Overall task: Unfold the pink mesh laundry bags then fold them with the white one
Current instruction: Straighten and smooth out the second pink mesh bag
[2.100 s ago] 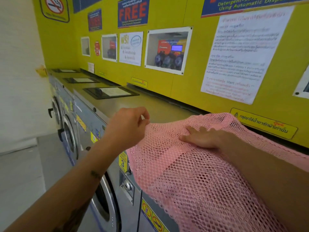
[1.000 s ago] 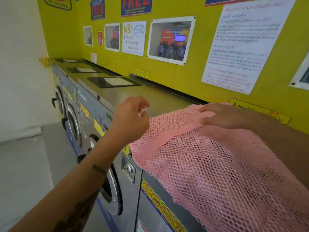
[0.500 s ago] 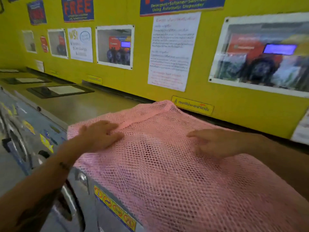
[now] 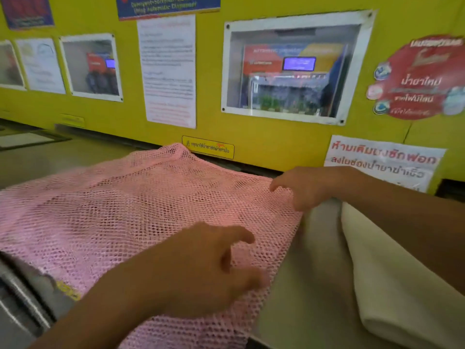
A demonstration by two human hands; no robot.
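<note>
The pink bag (image 4: 130,212) lies spread flat on the desk (image 4: 309,260) — unfolding looks done for this one. The white bag (image 4: 392,285) lies just right of it, not yet folded in. The right hand (image 4: 309,187) pinches the pink bag's far right corner; the left hand (image 4: 208,270) — fingers loosely spread — holds nothing above its near edge.

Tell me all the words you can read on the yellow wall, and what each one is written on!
Blue banner: "Detergent+Softener+Sanitizer Using Automatic Dispenser", blurred, only partly sure.
Small yellow sticker: Thai words, too small to read.
White notice with red letters: big Thai words, partly hidden by the arm.
Round red sticker: Thai words, blurred.
Tall white paper sheet: tiny print, unreadable.
Posters at the left: too blurred.
</note>
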